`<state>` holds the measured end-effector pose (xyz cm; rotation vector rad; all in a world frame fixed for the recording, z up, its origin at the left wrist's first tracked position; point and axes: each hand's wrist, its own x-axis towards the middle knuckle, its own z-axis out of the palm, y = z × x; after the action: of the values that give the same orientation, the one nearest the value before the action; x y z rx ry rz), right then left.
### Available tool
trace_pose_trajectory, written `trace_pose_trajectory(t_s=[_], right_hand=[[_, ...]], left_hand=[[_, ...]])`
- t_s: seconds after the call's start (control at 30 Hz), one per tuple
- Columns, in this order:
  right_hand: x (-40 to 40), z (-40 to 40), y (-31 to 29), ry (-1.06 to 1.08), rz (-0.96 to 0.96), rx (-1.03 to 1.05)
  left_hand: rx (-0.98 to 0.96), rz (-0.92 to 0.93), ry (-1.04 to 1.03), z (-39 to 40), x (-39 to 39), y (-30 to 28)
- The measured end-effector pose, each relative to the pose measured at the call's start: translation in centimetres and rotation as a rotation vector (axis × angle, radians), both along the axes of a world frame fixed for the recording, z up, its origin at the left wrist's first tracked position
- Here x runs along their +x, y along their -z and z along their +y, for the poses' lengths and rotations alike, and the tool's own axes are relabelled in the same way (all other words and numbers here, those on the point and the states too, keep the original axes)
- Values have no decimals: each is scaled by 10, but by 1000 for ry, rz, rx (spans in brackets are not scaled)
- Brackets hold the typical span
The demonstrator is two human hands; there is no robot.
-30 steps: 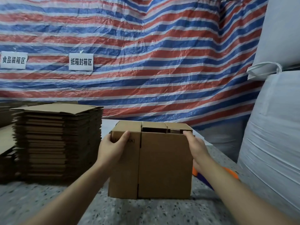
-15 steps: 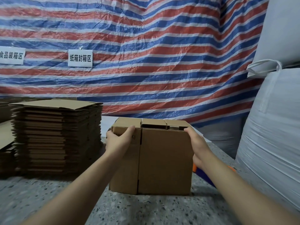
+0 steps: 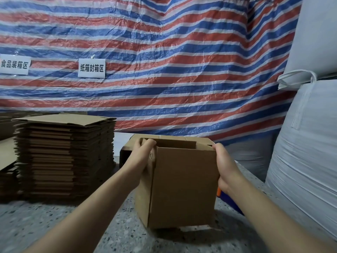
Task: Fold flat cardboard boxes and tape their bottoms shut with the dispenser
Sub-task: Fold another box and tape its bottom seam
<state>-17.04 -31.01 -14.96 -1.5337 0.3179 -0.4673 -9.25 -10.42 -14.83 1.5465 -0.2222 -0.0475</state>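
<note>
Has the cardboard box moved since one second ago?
Yes. The cardboard box has turned and tipped, its near bottom edge lifted off the table; another box shows behind.

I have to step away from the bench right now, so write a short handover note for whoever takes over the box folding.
Left hand: grips the top left corner of the cardboard box.
Right hand: holds its top right edge.
The box stands on the table, folded into shape, top flaps not fully closed, no tape visible.
Stack of flat boxes waits to the left. An orange and blue tool, possibly the dispenser, lies behind the right wrist.
Left: close flaps, tape, then the stack.
</note>
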Motion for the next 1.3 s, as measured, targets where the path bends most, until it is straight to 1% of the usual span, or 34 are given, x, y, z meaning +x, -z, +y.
trace_pose_trajectory(t_s=[0.07,0.17,0.23,0.3,0.43,0.5,0.63,0.73,0.87,0.97,1.03,1.1,1.2,1.3], right_hand=[[-4,9,0,69,-26,-38],[-11,21,1,83,-76,-50],[-13,26,9,68,-68,-28],[-14,25,21,33,-30,28],[-20,7,24,-5,-12,261],[-19,-2,22,-4,-29,265],[-14,-6,35,-52,2,196],[-13,-1,45,-86,1,273],[-8,1,43,-67,-19,217],[-6,3,42,-55,32,259],[-12,0,51,-93,40,200],[-14,-2,55,-68,59,129],[-6,0,47,-50,82,214],[-4,3,43,-70,26,254]], left_hand=[[-60,-40,64,2,-2,-2],[-149,70,142,9,0,4],[-139,121,184,11,-1,11],[-142,153,198,13,-2,16],[-148,146,222,11,-7,13],[-160,151,216,10,-7,13],[-176,151,214,7,-7,17],[-193,151,190,3,-8,22],[-285,201,152,5,-4,23],[-309,227,150,4,-8,27],[-317,222,145,1,-12,29],[-320,218,139,-1,-14,27],[-327,215,132,-1,-16,24],[-322,187,116,-3,-19,27]])
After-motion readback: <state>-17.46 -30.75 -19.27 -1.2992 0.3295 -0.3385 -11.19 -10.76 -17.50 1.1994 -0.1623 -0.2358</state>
